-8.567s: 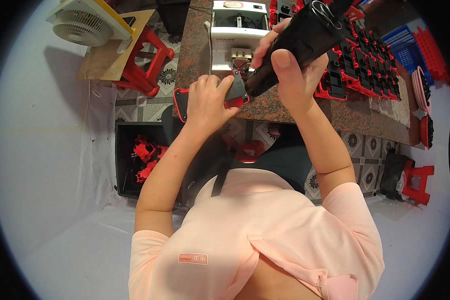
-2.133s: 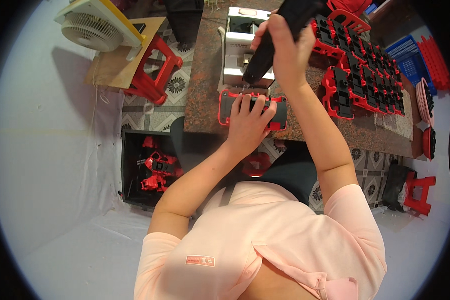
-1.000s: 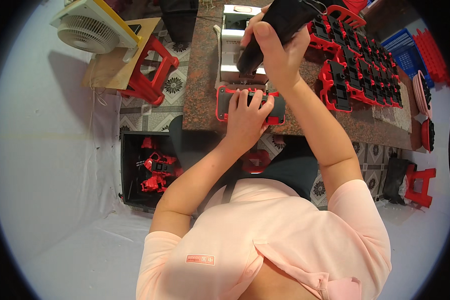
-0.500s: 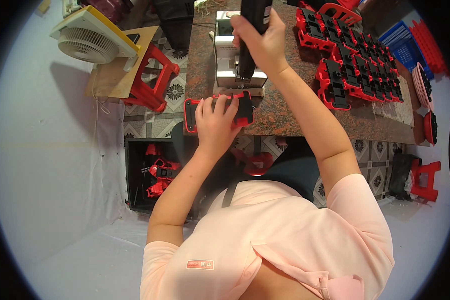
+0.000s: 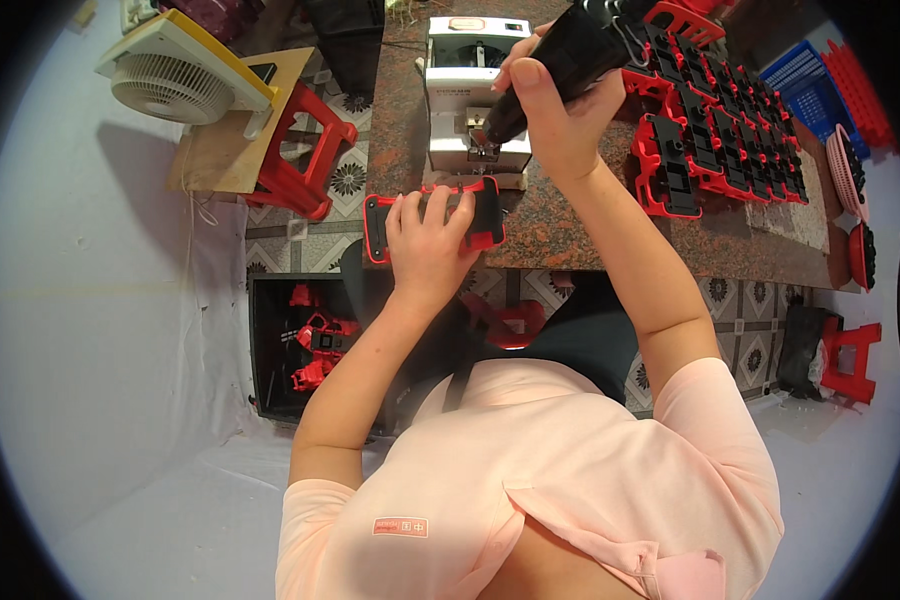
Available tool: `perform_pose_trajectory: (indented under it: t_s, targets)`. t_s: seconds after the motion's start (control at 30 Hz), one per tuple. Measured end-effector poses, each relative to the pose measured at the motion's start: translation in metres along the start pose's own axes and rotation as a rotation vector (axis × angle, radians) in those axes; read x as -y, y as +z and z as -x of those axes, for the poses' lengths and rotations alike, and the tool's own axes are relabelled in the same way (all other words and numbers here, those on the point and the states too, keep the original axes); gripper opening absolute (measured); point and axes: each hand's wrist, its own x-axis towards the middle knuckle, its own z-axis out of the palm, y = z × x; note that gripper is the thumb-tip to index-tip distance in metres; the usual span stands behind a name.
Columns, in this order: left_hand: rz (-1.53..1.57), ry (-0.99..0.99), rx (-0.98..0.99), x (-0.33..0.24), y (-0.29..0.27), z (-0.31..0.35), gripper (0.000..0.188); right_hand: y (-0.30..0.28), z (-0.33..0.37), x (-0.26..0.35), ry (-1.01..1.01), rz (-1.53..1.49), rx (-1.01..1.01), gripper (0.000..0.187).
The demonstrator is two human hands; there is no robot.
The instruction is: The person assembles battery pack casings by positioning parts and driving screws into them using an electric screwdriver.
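My right hand (image 5: 568,130) is wrapped round a black electric screwdriver (image 5: 562,62), tilted with its tip down and to the left. That tip is at the front outlet of a white screw feeder (image 5: 448,105) on the stone tabletop; whether a screw is on it is too small to tell. Just in front of the feeder, by the table's near edge, lies a red-and-black plastic housing (image 5: 487,212). My left hand (image 5: 430,240) grips it from above, fingers curled over its far side and hiding its middle.
Rows of similar red-and-black housings (image 5: 710,150) cover the speckled table (image 5: 570,235) on the right. Below left stands a black crate (image 5: 270,350) with red parts inside. A fan (image 5: 175,88) rests on a board over a red stool (image 5: 315,155). Blue basket (image 5: 800,95) at far right.
My right hand has swung the screwdriver from nearly upright to a slant, its upper end going right, uncovering more of the feeder. The left hand and housing stay nearly in place.
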Motion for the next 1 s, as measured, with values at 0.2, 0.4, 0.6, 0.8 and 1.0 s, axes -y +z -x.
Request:
perform_pose_trajectory:
  t_s: [0.2, 0.4, 0.6, 0.8, 1.0]
  targets:
    - [0.007, 0.015, 0.026, 0.000, -0.004, -0.001, 0.069, 0.005, 0.008, -0.020, 0.060, 0.027, -0.003, 0.029]
    - [-0.020, -0.049, 0.141, -0.008, -0.010, -0.008, 0.068, 0.008, 0.012, -0.021, 0.140, 0.030, -0.020, 0.038]
    - [-0.014, -0.053, 0.135, -0.008, -0.004, -0.005, 0.067, 0.004, 0.013, -0.023, 0.162, 0.039, -0.036, 0.037]
    - [0.004, -0.045, 0.120, -0.007, -0.003, -0.005, 0.067, 0.004, 0.013, -0.020, 0.108, 0.035, -0.007, 0.025]
    - [-0.017, -0.045, 0.122, -0.007, -0.003, -0.004, 0.066, 0.006, 0.010, -0.011, 0.092, 0.011, 0.000, 0.017]
